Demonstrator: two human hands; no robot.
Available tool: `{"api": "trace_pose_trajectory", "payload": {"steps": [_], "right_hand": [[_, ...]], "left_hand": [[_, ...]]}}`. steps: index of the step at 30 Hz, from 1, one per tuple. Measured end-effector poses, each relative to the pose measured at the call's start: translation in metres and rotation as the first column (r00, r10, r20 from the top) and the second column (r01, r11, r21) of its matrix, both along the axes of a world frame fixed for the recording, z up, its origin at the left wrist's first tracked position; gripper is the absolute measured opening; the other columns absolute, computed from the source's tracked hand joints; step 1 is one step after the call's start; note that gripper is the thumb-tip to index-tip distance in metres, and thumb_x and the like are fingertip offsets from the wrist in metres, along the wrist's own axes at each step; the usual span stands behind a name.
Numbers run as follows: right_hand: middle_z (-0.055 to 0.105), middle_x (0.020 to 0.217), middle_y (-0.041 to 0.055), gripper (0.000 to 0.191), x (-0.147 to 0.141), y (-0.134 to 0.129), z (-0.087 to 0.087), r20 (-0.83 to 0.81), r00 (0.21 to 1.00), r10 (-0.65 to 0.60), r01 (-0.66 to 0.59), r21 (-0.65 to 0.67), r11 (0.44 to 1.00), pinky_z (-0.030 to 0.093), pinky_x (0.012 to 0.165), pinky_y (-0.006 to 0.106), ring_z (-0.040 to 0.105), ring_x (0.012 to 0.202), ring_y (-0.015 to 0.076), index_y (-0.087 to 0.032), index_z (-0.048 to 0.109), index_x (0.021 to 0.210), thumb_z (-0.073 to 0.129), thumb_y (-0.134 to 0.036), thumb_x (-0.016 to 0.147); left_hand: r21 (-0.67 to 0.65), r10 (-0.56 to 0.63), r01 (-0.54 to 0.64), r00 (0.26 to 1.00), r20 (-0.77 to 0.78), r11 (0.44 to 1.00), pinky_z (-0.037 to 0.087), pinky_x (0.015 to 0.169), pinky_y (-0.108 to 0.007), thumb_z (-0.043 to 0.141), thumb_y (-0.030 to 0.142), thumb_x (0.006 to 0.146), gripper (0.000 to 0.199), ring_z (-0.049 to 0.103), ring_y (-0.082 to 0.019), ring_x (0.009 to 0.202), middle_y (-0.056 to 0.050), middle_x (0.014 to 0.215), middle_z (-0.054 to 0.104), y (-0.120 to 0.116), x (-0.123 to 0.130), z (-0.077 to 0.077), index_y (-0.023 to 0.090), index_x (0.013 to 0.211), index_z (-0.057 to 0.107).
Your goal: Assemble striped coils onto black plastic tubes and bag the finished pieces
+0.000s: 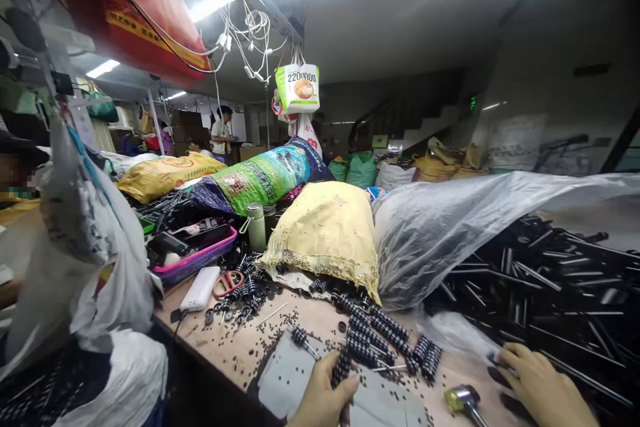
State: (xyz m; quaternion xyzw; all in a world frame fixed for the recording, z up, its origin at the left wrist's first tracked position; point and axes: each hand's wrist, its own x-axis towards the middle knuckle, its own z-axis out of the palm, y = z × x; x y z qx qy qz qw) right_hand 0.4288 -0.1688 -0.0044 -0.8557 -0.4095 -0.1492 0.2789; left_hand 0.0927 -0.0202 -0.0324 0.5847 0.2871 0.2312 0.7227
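My left hand (323,392) is closed around a black ribbed roller (342,367), held upright above a grey pad (285,373). My right hand (543,380) is at the right, fingers bent together beside the edge of a clear plastic bag (450,330) and dark pieces; whatever its fingertips hold is too unclear to name. Between my hands lies a hammer (463,399) with a yellowish end. More black ribbed rollers (367,343) lie in rows on the table behind the pad. One roller on a metal rod (303,339) rests at the pad's back edge.
Black rods (540,280) are heaped at the right under plastic sheeting. A yellow sack (325,227) stands at the back. Scissors (229,283), a white power bank (200,288), a purple tray (195,257) and a green bottle (257,227) are at left. Tiny dark bits (240,353) litter the table.
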Motion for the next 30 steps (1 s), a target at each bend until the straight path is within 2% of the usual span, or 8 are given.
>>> {"api": "trace_pose_trajectory", "payload": {"steps": [3,9,11,14,20,23,27,30], "right_hand": [[0.065,0.073,0.0065,0.019,-0.052,0.008,0.019,-0.421,0.907,0.014,0.081,0.206,0.975,0.044,0.056,0.035,0.058,0.064,0.0245,-0.026,0.065,0.061,0.059,-0.043,0.056],[0.049,0.048,-0.0019,0.037,-0.189,0.036,-0.004,-0.847,0.315,0.428,0.022,0.457,0.889,0.034,0.041,0.023,0.043,0.041,0.0098,-0.017,0.060,0.064,0.063,-0.054,0.059],[0.056,0.058,0.0010,0.034,-0.213,0.036,-0.005,-0.827,0.358,0.434,-0.046,0.448,0.893,0.040,0.048,0.024,0.051,0.052,0.0127,-0.017,0.061,0.068,0.064,-0.050,0.061],[0.062,0.083,0.0040,0.032,-0.222,0.034,0.001,-0.654,0.603,0.456,-0.168,0.455,0.875,0.045,0.068,0.028,0.057,0.077,0.0178,-0.019,0.060,0.086,0.066,-0.040,0.064],[0.062,0.080,0.0049,0.018,-0.218,0.033,-0.031,-0.583,0.762,0.284,-0.219,0.181,0.959,0.046,0.069,0.032,0.057,0.074,0.0186,-0.018,0.058,0.081,0.051,-0.033,0.075],[0.060,0.090,0.0078,0.023,-0.228,0.033,-0.048,-0.559,0.802,0.212,-0.160,0.140,0.977,0.044,0.076,0.038,0.055,0.083,0.0227,-0.019,0.058,0.087,0.056,-0.035,0.071],[0.057,0.097,0.0087,0.024,-0.236,0.042,-0.049,-0.695,0.707,0.134,0.002,0.191,0.982,0.037,0.088,0.040,0.047,0.100,0.0265,-0.020,0.058,0.086,0.062,-0.031,0.065],[0.060,0.084,0.0075,0.013,-0.236,0.049,-0.045,-0.822,0.548,0.153,0.058,0.220,0.974,0.042,0.078,0.036,0.053,0.086,0.0222,-0.018,0.059,0.075,0.057,-0.028,0.067]], "left_hand": [[0.027,0.056,-0.055,0.998,-0.027,0.998,0.022,0.028,-0.018,0.060,0.058,0.058,0.058,0.031,-0.004,0.027,0.009,0.045,0.040,-0.001,0.008,-0.008,0.014,0.093,0.046],[-0.050,-0.005,0.005,1.000,0.009,0.999,0.018,0.029,-0.018,0.070,0.052,0.050,0.051,0.030,-0.003,0.028,0.005,0.047,0.046,-0.020,0.021,0.012,0.014,0.079,0.052],[-0.119,-0.015,0.009,0.999,-0.052,0.993,0.018,0.029,-0.018,0.069,0.048,0.052,0.043,0.030,-0.005,0.028,0.007,0.038,0.039,-0.024,0.015,0.023,0.015,0.072,0.050],[-0.094,0.032,-0.044,0.992,-0.118,0.995,0.022,0.031,-0.017,0.064,0.042,0.060,0.031,0.031,-0.006,0.029,0.007,0.037,0.039,-0.018,0.007,0.026,0.016,0.071,0.051],[0.332,0.118,-0.055,0.977,-0.175,0.942,0.041,0.055,-0.023,0.063,0.029,0.060,0.016,0.054,-0.014,0.058,-0.002,0.059,0.058,-0.004,0.007,-0.016,0.014,0.063,0.058],[0.309,0.145,-0.087,0.975,-0.170,0.947,0.042,0.054,-0.024,0.062,0.033,0.063,0.022,0.054,-0.016,0.058,-0.002,0.058,0.058,-0.004,0.005,-0.025,0.014,0.071,0.060],[0.156,0.161,-0.135,0.973,-0.167,0.978,0.036,0.040,-0.020,0.062,0.041,0.063,0.030,0.044,-0.010,0.040,0.004,0.044,0.047,-0.003,-0.001,-0.020,0.013,0.075,0.057],[0.049,0.163,-0.158,0.974,-0.155,0.986,0.032,0.036,-0.018,0.064,0.042,0.062,0.035,0.038,-0.007,0.036,0.007,0.040,0.042,-0.004,-0.004,-0.013,0.012,0.078,0.056]]}}
